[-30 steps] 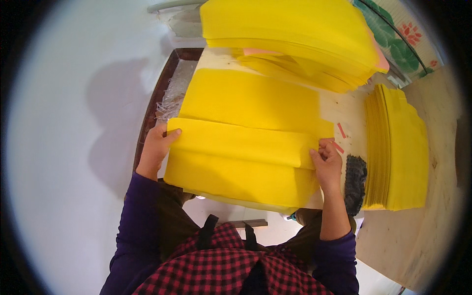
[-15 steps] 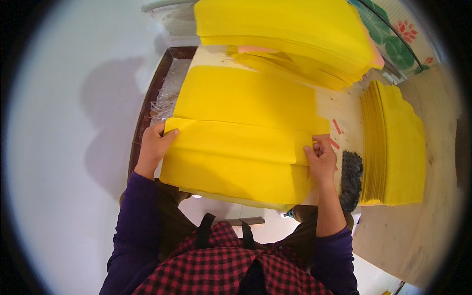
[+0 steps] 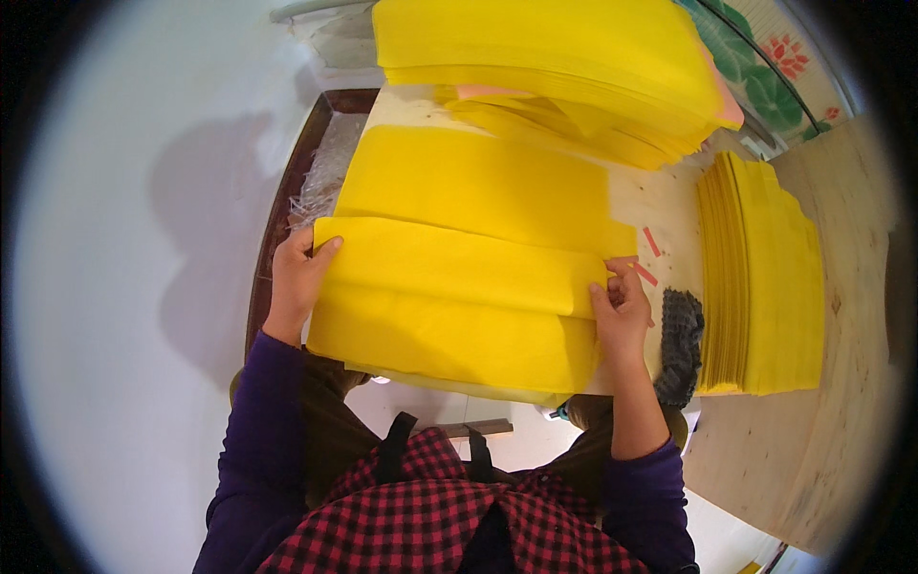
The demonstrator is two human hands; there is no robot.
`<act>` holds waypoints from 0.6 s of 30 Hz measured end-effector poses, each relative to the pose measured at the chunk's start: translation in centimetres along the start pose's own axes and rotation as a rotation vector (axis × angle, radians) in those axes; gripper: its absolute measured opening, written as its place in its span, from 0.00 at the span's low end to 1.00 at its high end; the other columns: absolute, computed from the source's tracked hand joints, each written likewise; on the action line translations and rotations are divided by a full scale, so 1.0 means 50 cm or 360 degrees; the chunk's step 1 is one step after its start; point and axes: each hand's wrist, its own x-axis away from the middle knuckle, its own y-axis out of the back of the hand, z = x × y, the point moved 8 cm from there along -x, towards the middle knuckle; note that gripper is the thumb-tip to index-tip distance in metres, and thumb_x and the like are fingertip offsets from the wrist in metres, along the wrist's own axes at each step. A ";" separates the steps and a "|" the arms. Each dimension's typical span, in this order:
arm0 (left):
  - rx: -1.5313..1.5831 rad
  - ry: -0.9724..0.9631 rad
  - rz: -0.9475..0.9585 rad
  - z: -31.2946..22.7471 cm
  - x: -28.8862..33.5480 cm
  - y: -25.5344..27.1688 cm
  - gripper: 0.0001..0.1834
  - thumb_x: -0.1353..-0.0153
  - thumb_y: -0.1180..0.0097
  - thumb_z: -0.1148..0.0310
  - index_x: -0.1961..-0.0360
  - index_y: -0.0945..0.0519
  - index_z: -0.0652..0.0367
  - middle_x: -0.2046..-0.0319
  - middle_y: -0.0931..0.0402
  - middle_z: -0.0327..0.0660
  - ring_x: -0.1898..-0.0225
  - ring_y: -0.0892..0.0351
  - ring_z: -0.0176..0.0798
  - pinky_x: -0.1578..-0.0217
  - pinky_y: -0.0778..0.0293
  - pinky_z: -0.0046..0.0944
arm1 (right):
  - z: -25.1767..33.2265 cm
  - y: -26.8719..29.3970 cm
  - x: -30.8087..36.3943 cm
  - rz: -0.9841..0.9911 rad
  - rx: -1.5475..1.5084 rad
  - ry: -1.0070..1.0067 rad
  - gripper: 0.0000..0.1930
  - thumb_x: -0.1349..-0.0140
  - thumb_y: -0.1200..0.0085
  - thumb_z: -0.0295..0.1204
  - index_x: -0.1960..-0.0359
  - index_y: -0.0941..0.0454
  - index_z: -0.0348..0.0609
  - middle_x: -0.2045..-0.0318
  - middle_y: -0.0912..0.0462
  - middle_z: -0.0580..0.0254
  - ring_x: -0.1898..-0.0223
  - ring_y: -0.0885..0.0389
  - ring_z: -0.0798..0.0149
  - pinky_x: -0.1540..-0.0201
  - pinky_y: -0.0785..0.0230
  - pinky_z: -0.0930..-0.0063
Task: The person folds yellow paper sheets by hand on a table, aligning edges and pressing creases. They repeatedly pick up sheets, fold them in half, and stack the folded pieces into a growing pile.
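A yellow sheet (image 3: 449,251), paper or thin cloth, lies folded across the near part of the board, over more yellow sheet material (image 3: 469,177). My left hand (image 3: 298,277) pinches the left end of its folded strip, thumb on top and fingers underneath. At the strip's right end, my right hand (image 3: 623,304) grips the edge between thumb and curled fingers. The strip is raised slightly along its far edge. Below it, the near portion (image 3: 449,340) of yellow material reaches the board's front edge.
Behind stands a tall stack of yellow sheets (image 3: 545,43). Another yellow stack (image 3: 765,277) is at the right, beside a dark grey fuzzy cloth (image 3: 680,344). Small red strips (image 3: 651,241) lie near my right hand. A brown-edged tray (image 3: 311,143) with clear plastic borders the left wall.
The folded strip's far edge has risen a little and looks flatter and wider. My left hand has shifted slightly away from me, still holding its end; my right hand keeps its grip.
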 end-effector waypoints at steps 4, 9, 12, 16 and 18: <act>0.0006 0.0039 0.0031 0.012 -0.008 -0.008 0.09 0.40 0.43 0.74 0.61 0.19 0.68 0.69 0.19 0.38 0.69 0.24 0.29 0.65 0.28 0.31 | -0.003 0.005 0.008 0.0003 0.0023 -0.0017 0.18 0.42 0.44 0.18 0.49 0.29 0.40 0.72 0.29 0.72 0.73 0.33 0.79 0.70 0.39 0.85; 0.0106 0.0053 0.0051 0.021 -0.007 -0.017 0.09 0.40 0.43 0.73 0.61 0.19 0.68 0.69 0.19 0.40 0.69 0.23 0.30 0.65 0.28 0.32 | -0.012 0.003 0.006 0.0001 0.0108 0.0026 0.19 0.43 0.43 0.20 0.49 0.28 0.39 0.73 0.28 0.70 0.74 0.32 0.77 0.70 0.37 0.83; -0.0163 -0.0021 0.0023 0.014 -0.009 -0.015 0.09 0.41 0.42 0.73 0.61 0.19 0.67 0.70 0.19 0.41 0.69 0.23 0.30 0.66 0.28 0.33 | -0.013 0.005 0.003 -0.0047 0.0190 0.0060 0.18 0.45 0.41 0.22 0.51 0.26 0.40 0.75 0.25 0.66 0.75 0.29 0.73 0.71 0.35 0.79; -0.0248 -0.0011 0.0010 0.012 -0.001 -0.012 0.10 0.41 0.43 0.73 0.59 0.20 0.67 0.68 0.19 0.42 0.67 0.23 0.32 0.64 0.28 0.33 | -0.006 0.005 0.004 -0.0050 0.0276 0.0064 0.19 0.45 0.40 0.23 0.51 0.26 0.41 0.76 0.25 0.64 0.76 0.28 0.71 0.71 0.34 0.77; -0.0329 0.0094 0.0067 0.020 0.002 -0.011 0.10 0.38 0.45 0.76 0.56 0.21 0.67 0.63 0.19 0.38 0.63 0.23 0.30 0.59 0.28 0.30 | -0.001 0.006 0.006 -0.0052 0.0318 0.0057 0.19 0.45 0.40 0.23 0.51 0.25 0.41 0.76 0.25 0.64 0.76 0.28 0.71 0.71 0.34 0.77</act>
